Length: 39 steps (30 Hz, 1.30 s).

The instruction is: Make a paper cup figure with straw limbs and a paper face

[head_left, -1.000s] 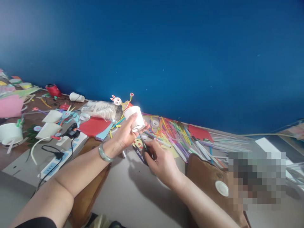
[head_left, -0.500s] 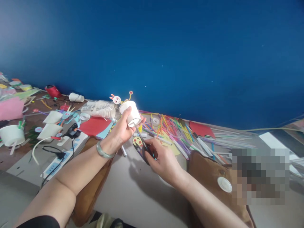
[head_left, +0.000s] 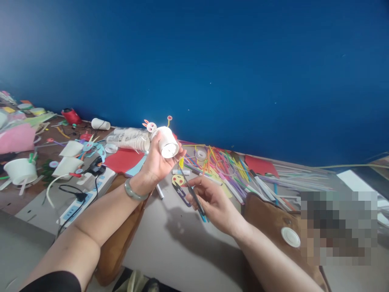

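Note:
A white paper cup [head_left: 165,140] is held tilted in my left hand [head_left: 156,164], fingers wrapped round its side. Behind its far end show a small paper rabbit head [head_left: 151,127] and a yellow stalk tipped with a round heart disc [head_left: 169,118]. My right hand [head_left: 214,202] grips dark-handled scissors [head_left: 199,202], whose blade tip touches or lies very near the cup's near end. Whether it pierces the paper I cannot tell. Below the blades, small dark thread snips [head_left: 182,196] and a yellow paper face [head_left: 178,181] lie on the table.
Coloured sticks and pipe cleaners [head_left: 226,164] spread along the blue wall [head_left: 209,73]. Stacked paper cups [head_left: 130,142], red paper [head_left: 123,160] and a power strip [head_left: 88,198] with cables lie left. A brown cushion [head_left: 267,227] is at right, another brown piece [head_left: 117,235] under my left arm.
My right hand has moved slightly right and down and turned the scissors, so their handles sit lower. The cup has tipped, showing more of its near end. The view has shifted a little.

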Motion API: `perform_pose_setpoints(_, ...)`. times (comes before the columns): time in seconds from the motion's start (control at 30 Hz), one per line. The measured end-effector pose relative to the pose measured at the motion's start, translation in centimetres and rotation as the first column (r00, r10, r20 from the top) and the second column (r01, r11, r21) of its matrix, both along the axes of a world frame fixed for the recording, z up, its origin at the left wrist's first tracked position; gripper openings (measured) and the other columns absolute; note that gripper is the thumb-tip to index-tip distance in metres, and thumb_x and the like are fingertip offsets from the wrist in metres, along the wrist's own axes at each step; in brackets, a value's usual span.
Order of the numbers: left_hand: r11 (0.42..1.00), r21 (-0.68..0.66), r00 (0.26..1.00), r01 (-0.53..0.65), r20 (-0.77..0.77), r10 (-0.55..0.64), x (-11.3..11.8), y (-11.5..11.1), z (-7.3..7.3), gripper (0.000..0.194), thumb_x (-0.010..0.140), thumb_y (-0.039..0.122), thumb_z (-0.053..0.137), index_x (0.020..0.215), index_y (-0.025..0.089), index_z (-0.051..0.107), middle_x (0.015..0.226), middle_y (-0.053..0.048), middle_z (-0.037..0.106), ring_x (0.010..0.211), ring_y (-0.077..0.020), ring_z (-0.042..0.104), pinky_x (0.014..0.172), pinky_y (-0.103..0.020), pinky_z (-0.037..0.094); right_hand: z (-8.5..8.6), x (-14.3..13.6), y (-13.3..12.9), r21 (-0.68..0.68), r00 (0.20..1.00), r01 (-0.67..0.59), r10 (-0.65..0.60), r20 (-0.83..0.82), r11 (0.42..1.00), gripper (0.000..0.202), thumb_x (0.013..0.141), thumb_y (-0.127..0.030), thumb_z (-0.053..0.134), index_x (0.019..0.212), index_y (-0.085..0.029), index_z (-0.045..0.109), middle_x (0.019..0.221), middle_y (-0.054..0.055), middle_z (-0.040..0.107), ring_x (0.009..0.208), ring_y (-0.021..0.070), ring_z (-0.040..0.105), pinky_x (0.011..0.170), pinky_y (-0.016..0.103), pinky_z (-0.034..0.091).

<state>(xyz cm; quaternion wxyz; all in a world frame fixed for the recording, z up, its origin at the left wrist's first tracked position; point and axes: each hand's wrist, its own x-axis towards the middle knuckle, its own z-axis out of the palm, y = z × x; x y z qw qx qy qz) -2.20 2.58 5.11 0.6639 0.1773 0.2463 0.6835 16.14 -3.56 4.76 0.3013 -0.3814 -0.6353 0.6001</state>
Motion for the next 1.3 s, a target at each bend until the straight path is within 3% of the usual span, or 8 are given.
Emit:
perform_pose_setpoints(0.43, 1.0, -0.006, 1.0, -0.028, 0.005, 0.028, 0.8, -0.6, 0.1, 0.039, 0.09, 0.053, 0.061, 0.099, 0.015, 0.059, 0.074, -0.003, 0.064, 0.068, -0.0158, 0.066, 0.08, -0.037, 0.06, 0.1, 0.1, 0.1, -0.155, 0.994, -0.024, 0.008, -0.107, 0.988, 0.05, 0.075, -0.057, 0.079, 0.098, -0.018, 0.057, 0.057, -0.008, 0.054, 0.052, 0.0079, 0.045, 0.054, 0.025, 0.036)
perform_pose_setpoints(0.57, 1.0, 0.021, 1.0, -0.022, -0.004, 0.022, 0.8, -0.7, 0.2, 0.04, 0.088, 0.054, 0.065, 0.102, 0.017, 0.059, 0.077, -0.003, 0.065, 0.07, -0.0165, 0.067, 0.083, -0.039, 0.059, -0.2, 0.1, 0.2, -0.224, 0.97, -0.057, 0.001, -0.242, 0.973, 0.051, 0.073, -0.056, 0.082, 0.095, -0.019, 0.056, 0.06, -0.007, 0.053, 0.052, 0.007, 0.043, 0.051, 0.023, 0.03)
perform_pose_setpoints(0.73, 0.999, 0.032, 1.0, -0.027, -0.002, 0.028, 0.9, -0.9, 0.5, 0.037, 0.09, 0.052, 0.062, 0.098, 0.016, 0.06, 0.073, -0.004, 0.065, 0.071, -0.0176, 0.068, 0.081, -0.037, 0.06, -0.7, 0.0, 0.0, -0.325, 0.928, -0.136, 0.005, -0.373, 0.936, 0.045, 0.08, -0.055, 0.077, 0.099, -0.019, 0.057, 0.057, -0.006, 0.049, 0.052, 0.0067, 0.036, 0.048, 0.022, 0.02)
perform_pose_setpoints(0.93, 0.999, 0.038, 1.0, -0.018, -0.016, 0.018, 1.1, -1.0, 0.8, 0.039, 0.092, 0.054, 0.059, 0.093, 0.016, 0.061, 0.072, -0.004, 0.067, 0.071, -0.018, 0.068, 0.08, -0.037, 0.06, -0.9, -0.3, -0.4, -0.337, 0.889, -0.205, 0.031, -0.457, 0.919, 0.04, 0.087, -0.054, 0.07, 0.099, -0.018, 0.058, 0.056, -0.006, 0.048, 0.048, 0.0059, 0.026, 0.046, 0.023, 0.016)
perform_pose_setpoints(1.13, 1.0, -0.002, 1.0, -0.029, 0.003, 0.029, 1.2, -1.0, 1.0, 0.039, 0.092, 0.054, 0.06, 0.096, 0.015, 0.062, 0.073, -0.004, 0.068, 0.072, -0.0174, 0.07, 0.084, -0.036, 0.061, -0.8, -0.3, -0.5, -0.328, 0.913, -0.133, -0.013, -0.408, 0.935, 0.04, 0.083, -0.052, 0.075, 0.097, -0.019, 0.057, 0.056, -0.006, 0.048, 0.05, 0.0069, 0.03, 0.047, 0.022, 0.017)
perform_pose_setpoints(1.3, 1.0, -0.018, 1.0, -0.021, -0.001, 0.021, 1.3, -1.0, 1.0, 0.04, 0.094, 0.054, 0.057, 0.093, 0.014, 0.063, 0.075, -0.005, 0.07, 0.072, -0.017, 0.07, 0.085, -0.035, 0.06, -0.5, -0.2, -0.3, -0.38, 0.877, -0.207, -0.002, -0.481, 0.902, 0.044, 0.084, -0.057, 0.07, 0.101, -0.018, 0.06, 0.054, -0.008, 0.041, 0.047, 0.0062, 0.023, 0.045, 0.023, 0.014)
